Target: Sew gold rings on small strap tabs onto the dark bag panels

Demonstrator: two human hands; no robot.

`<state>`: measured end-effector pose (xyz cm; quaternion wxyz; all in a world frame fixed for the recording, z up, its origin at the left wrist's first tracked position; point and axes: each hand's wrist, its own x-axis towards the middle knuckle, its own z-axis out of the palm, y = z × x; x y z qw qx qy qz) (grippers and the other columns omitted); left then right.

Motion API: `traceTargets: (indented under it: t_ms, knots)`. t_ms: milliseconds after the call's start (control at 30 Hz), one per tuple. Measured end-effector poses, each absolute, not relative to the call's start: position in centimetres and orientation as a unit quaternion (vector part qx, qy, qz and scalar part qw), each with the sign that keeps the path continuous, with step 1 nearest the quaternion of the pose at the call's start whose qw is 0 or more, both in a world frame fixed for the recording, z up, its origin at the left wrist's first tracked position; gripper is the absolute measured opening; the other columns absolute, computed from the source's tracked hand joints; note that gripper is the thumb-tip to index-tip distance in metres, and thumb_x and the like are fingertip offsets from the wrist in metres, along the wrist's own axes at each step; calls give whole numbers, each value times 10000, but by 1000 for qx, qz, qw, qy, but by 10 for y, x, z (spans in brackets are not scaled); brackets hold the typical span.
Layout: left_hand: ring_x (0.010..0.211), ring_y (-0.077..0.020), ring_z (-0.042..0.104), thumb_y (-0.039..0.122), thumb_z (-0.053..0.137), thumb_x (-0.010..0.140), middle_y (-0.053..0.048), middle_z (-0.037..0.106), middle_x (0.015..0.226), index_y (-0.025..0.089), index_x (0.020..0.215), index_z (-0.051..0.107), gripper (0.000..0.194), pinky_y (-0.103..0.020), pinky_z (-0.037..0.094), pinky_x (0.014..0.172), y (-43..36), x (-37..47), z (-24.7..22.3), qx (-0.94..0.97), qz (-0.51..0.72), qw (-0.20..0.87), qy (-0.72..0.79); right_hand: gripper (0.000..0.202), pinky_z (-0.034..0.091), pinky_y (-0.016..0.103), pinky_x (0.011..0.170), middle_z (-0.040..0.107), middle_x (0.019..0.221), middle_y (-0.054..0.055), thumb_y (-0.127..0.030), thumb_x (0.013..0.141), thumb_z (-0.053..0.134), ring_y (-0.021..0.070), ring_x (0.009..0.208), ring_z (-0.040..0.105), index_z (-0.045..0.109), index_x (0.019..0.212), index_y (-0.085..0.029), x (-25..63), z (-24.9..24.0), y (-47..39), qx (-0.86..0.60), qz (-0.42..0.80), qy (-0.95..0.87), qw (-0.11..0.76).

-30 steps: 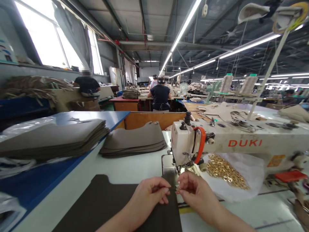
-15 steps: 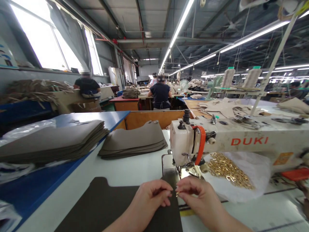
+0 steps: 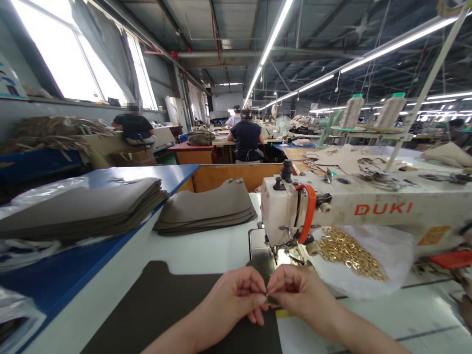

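My left hand [image 3: 241, 297] and my right hand [image 3: 300, 295] meet fingertip to fingertip, both pinched closed. Between them shows a small gold metal ring [image 3: 267, 295], at my left thumb tip and mostly covered by fingers. A short dark strip [image 3: 273, 299] sticks out by my right thumb. Under my left hand lies a dark, flat cut panel [image 3: 158, 305] with a notched upper edge. Just beyond the fingers stands the head of a white sewing machine [image 3: 280, 211]. A heap of gold rings [image 3: 348, 253] rests on white plastic under the machine's arm.
A stack of dark panels [image 3: 206, 209] sits left of the machine, some metal rings at its top corner. Another stack [image 3: 84, 209] lies on the blue table [image 3: 110, 260]. Thread cones [image 3: 353, 112] stand behind at right. Other people [image 3: 246, 137] sit farther off.
My hands have come together, fingertips now touching, and the gold piece sits between them. A dark strip now shows at my right thumb. The view has shifted slightly.
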<state>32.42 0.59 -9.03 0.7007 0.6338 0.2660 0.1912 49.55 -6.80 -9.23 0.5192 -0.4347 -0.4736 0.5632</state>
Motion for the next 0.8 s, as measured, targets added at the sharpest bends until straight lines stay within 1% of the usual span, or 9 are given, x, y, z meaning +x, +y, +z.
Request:
traceTargets:
  t_ms: [100,200,267,367,433,500,567,667,800]
  knots:
    - [489,-105,631,178,639,695,14,674,640,164,783,533,139,-187,428,463,4,324,-88,624,199,703,276,93,434,220,590,653,639,-21,-199,675,699,109,597,593,610,690,-176,495,-92,-67,-462,531,-490,514]
    - [475,-102,620,185,643,682,22,663,627,168,775,514,161,-193,435,461,3,325,-85,620,213,698,288,19,427,221,587,633,633,-26,-188,713,644,111,598,577,647,730,-180,496,-90,-69,-494,485,-507,513]
    - [475,-102,616,197,653,677,25,657,621,168,773,510,175,-201,446,469,4,326,-84,620,225,690,299,60,453,239,628,644,665,-18,-207,735,618,126,639,604,660,772,-186,496,-88,-70,-494,491,-498,517]
    - [470,-101,608,233,690,662,29,649,606,169,770,509,220,-204,445,469,5,328,-83,617,240,682,311,59,471,255,652,663,688,-7,-222,715,642,141,668,626,642,761,-185,491,-87,-71,-479,516,-479,525]
    - [467,-106,608,307,709,667,24,650,596,167,778,516,263,-205,438,462,6,329,-82,609,239,689,312,104,468,246,627,658,670,-11,-247,688,690,135,644,619,617,728,-184,489,-88,-69,-477,517,-471,533]
    - [486,-117,620,412,707,679,10,657,599,163,796,533,325,-210,441,474,6,329,-80,587,234,707,317,185,470,244,613,650,661,-14,-307,667,734,130,621,613,606,710,-182,488,-90,-67,-481,519,-460,536]
    - [538,-123,636,474,708,673,-2,667,620,157,824,560,381,-217,456,520,7,330,-76,559,226,728,325,251,479,250,618,646,663,-13,-372,649,759,133,620,616,617,723,-180,490,-91,-65,-485,522,-449,539]
    - [571,-111,621,451,760,619,-13,677,655,145,814,597,398,-215,457,563,7,331,-73,547,207,744,323,306,488,258,632,645,662,-10,-424,623,778,136,625,621,632,733,-178,491,-91,-65,-486,525,-435,548]
    - [519,-94,563,342,764,606,4,648,587,144,717,601,279,-213,429,535,9,333,-77,576,187,732,311,330,490,260,632,643,646,-11,-451,607,784,138,617,623,635,722,-180,488,-93,-66,-484,537,-427,543]
